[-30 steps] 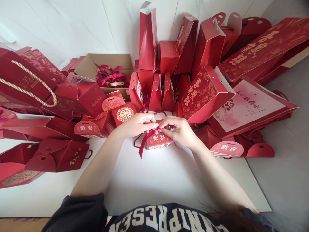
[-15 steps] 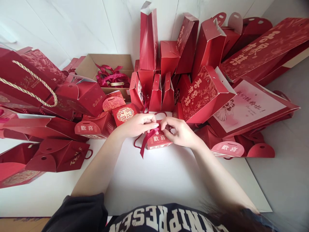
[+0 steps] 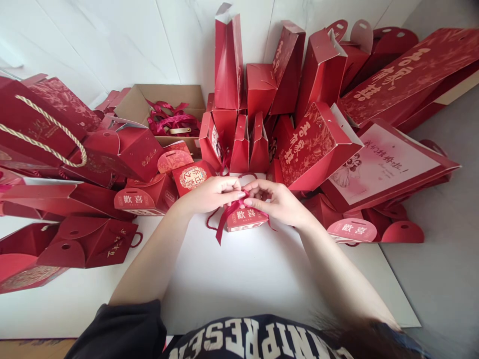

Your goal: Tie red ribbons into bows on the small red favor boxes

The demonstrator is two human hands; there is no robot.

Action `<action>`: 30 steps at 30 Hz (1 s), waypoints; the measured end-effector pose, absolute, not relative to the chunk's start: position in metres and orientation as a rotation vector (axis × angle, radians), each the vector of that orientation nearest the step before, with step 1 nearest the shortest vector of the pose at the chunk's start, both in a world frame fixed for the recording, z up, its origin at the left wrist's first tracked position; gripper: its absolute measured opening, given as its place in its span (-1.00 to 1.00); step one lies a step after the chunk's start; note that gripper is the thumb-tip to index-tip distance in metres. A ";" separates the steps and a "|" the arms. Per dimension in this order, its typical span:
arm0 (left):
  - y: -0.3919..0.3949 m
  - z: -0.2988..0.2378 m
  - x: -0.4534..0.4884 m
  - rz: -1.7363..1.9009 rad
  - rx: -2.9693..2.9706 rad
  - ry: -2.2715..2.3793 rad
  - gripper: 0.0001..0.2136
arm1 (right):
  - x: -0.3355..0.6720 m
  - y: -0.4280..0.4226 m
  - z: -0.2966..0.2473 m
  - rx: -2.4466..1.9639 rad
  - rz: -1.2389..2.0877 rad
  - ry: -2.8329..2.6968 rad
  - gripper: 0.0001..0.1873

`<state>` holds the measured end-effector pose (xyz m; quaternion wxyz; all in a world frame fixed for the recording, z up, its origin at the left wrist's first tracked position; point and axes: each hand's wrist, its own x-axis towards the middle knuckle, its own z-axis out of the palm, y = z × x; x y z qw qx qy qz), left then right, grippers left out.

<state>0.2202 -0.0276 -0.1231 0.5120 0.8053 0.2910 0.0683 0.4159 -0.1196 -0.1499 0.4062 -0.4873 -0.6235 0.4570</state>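
Note:
A small red gift box (image 3: 245,220) with a pink label stands on the white board (image 3: 243,279) in front of me. A dark red ribbon (image 3: 223,224) runs over its top and hangs down its left side. My left hand (image 3: 209,193) pinches the ribbon at the box top. My right hand (image 3: 277,202) meets it there, fingertips closed on the same ribbon. Both hands rest over the box's upper edge.
Red gift boxes and bags crowd the left (image 3: 93,239), back (image 3: 239,134) and right (image 3: 322,144). An open cardboard box (image 3: 138,99) with ribbons stands at the back left. A large flat pink-faced bag (image 3: 385,159) lies right. Grey floor (image 3: 441,259) lies beyond the board.
My right hand's fingers have shifted slightly on the ribbon at the box top, moving closer to my left fingertips. The box has stayed in place.

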 end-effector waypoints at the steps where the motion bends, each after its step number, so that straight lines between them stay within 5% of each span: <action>1: -0.028 -0.123 0.220 0.166 1.939 0.699 -0.75 | 0.415 -0.119 -0.152 -1.237 1.144 -1.572 -0.69; 13: -0.028 -0.126 0.218 0.152 1.986 0.680 -0.83 | 0.410 -0.119 -0.161 -1.373 0.984 -1.578 -0.88; 23: -0.029 -0.127 0.220 0.190 1.976 0.704 -0.86 | 0.413 -0.121 -0.150 -1.305 1.109 -1.605 -0.73; 30: -0.025 -0.124 0.218 0.168 1.936 0.652 -0.89 | 0.413 -0.117 -0.168 -1.229 0.882 -1.612 -0.91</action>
